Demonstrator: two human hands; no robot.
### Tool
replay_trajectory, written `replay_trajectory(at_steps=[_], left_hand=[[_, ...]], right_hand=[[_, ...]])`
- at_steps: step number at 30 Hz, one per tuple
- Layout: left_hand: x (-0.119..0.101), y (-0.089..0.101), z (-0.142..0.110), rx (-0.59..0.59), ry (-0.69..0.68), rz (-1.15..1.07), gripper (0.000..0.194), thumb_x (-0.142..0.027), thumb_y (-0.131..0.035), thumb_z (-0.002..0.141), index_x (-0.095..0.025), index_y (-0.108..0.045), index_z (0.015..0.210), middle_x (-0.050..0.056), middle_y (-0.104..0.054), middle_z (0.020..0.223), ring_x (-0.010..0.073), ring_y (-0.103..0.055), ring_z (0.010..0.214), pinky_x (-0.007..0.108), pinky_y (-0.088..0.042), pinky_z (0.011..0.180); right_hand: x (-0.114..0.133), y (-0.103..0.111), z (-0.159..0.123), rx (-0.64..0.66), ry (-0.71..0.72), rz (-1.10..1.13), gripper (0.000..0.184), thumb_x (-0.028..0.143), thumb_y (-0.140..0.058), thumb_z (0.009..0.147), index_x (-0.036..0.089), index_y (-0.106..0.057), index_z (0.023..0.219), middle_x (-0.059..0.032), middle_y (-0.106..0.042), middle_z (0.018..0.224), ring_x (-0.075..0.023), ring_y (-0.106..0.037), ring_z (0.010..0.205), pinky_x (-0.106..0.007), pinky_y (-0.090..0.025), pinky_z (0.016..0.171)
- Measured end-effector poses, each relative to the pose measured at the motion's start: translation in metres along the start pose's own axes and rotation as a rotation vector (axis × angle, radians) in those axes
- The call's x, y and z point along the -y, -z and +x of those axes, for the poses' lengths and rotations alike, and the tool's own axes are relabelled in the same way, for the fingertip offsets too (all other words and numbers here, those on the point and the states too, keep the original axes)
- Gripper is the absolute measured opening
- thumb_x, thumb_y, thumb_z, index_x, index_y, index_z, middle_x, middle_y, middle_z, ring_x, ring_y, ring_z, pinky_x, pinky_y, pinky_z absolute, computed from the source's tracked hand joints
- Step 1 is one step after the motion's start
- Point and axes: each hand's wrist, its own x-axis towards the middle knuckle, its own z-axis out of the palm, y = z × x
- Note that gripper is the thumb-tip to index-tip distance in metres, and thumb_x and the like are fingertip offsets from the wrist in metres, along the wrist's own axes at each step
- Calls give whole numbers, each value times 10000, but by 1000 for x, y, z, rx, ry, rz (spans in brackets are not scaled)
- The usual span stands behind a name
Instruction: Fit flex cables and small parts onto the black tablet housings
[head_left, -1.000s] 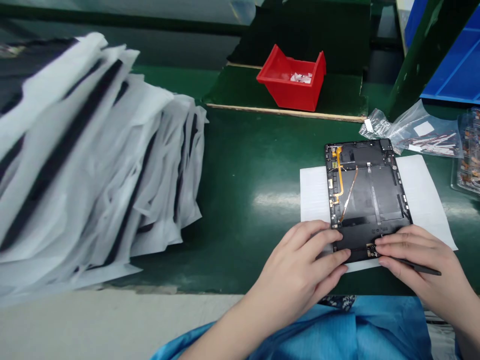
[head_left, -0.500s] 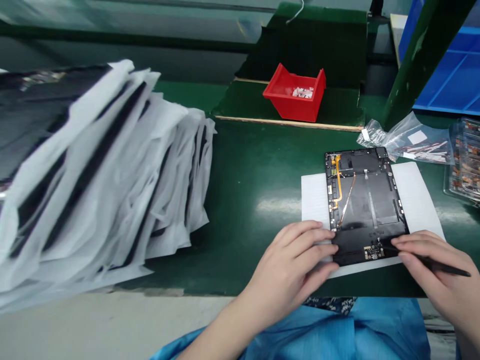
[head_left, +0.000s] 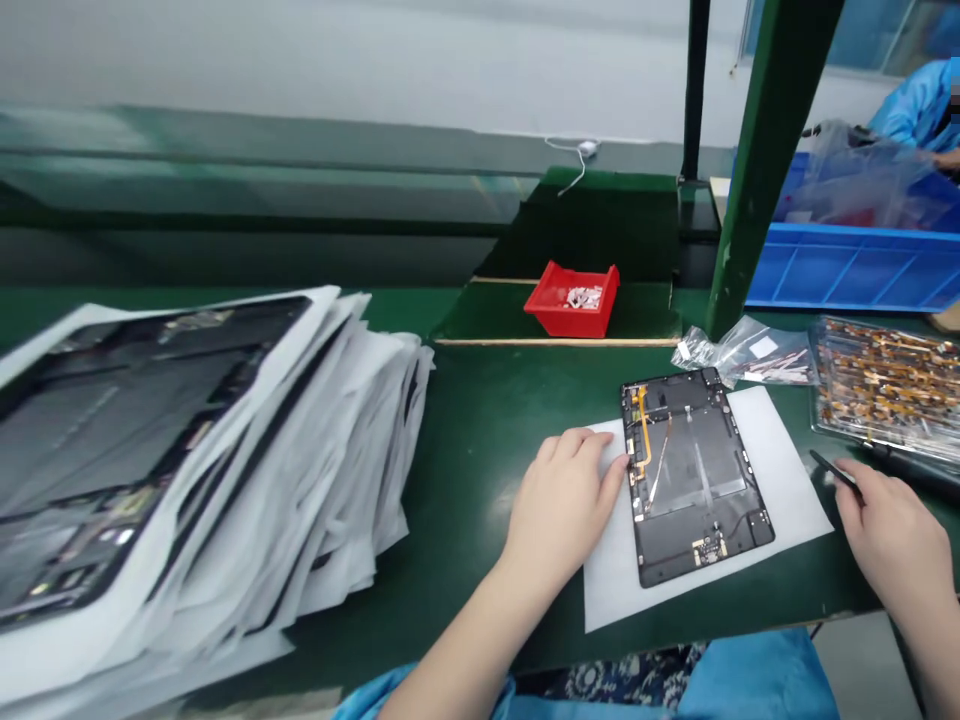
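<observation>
An opened tablet housing (head_left: 690,460) lies on a white sheet (head_left: 780,470), its inside showing an orange flex cable (head_left: 643,425) and a small circuit board (head_left: 709,547) at the near end. My left hand (head_left: 566,490) rests at the left edge of the housing, thumb and fingers apart, with the thumb tip touching or very near that edge. To the right of the sheet, my right hand (head_left: 892,525) is closed around a slim black tool (head_left: 836,472), its tip pointing up and left. The exact kind of tool cannot be told.
A tall stack of housings with white sheets between (head_left: 300,500) leans at left. Behind stand a red bin (head_left: 574,315) with small white pieces and a blue crate (head_left: 855,270). Clear bags (head_left: 765,355) and a tray of flex parts (head_left: 885,385) lie right; a co-worker's sleeve (head_left: 911,105) shows.
My right hand has moved right, off the housing, still with the black tool. My left hand has shifted up along the left edge. The head view has tilted up.
</observation>
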Motion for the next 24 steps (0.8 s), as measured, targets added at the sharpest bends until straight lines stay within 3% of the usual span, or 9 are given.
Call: replay_trajectory(at_steps=[2, 4, 7, 12, 17, 20, 22, 24], left_hand=[[-6, 7, 12, 94, 75, 32, 345, -371, -481, 985, -150, -719, 1102, 129, -691, 1119, 312, -604, 1040, 439, -515, 913], [-11, 11, 22, 137, 120, 49, 322, -363, -490, 978, -167, -738, 1038, 116, -704, 1084, 299, -605, 1049, 405, -508, 918], [-16, 11, 33, 139, 157, 54, 290, -330, -492, 973, -198, -746, 928, 91, -727, 1004, 272, -631, 1018, 341, -512, 832], [-22, 0, 38, 138, 292, 48, 315, -315, -464, 974, -207, -727, 840, 78, -752, 886, 240, -699, 868, 288, -478, 691], [-19, -11, 41, 104, 401, -21, 256, -319, -528, 919, -217, -735, 808, 72, -765, 838, 239, -716, 829, 281, -454, 668], [-11, -17, 45, 80, 448, -104, 223, -328, -561, 891, -234, -730, 780, 37, -769, 801, 216, -716, 789, 263, -420, 615], [-6, -21, 47, 63, 460, -149, 221, -334, -568, 885, -239, -729, 769, 25, -765, 771, 208, -712, 766, 260, -395, 590], [-2, -26, 47, 40, 452, -176, 227, -340, -569, 888, -236, -725, 760, 22, -764, 772, 205, -708, 764, 260, -378, 582]], right_hand=[[-4, -5, -3, -70, -34, -35, 390, 382, -461, 968, 128, -681, 1166, -167, -719, 989, -341, -637, 956, -447, -501, 829], [7, -7, -7, -95, -90, 75, 405, 409, -488, 954, 129, -689, 1167, -185, -706, 1102, -355, -606, 1066, -470, -465, 933], [43, -9, -13, 82, -229, 470, 385, 446, -498, 951, 182, -716, 1127, -129, -739, 1081, -323, -629, 1055, -448, -439, 972], [89, -13, -7, 204, -269, 659, 363, 415, -514, 913, 235, -747, 1126, -78, -757, 1114, -304, -676, 1015, -423, -475, 908], [88, -24, -4, 289, -403, 873, 387, 471, -596, 861, 213, -767, 1094, -88, -781, 960, -282, -718, 837, -387, -533, 766], [94, -39, -8, 342, -435, 1059, 498, 496, -565, 864, 147, -724, 1182, -110, -783, 949, -256, -739, 810, -323, -560, 658], [104, -48, -9, 371, -458, 1144, 570, 520, -493, 885, 102, -690, 1218, -128, -774, 896, -256, -738, 745, -293, -516, 493], [113, -54, -8, 367, -470, 1176, 594, 550, -508, 870, 106, -678, 1225, -115, -760, 868, -245, -717, 697, -281, -485, 450]])
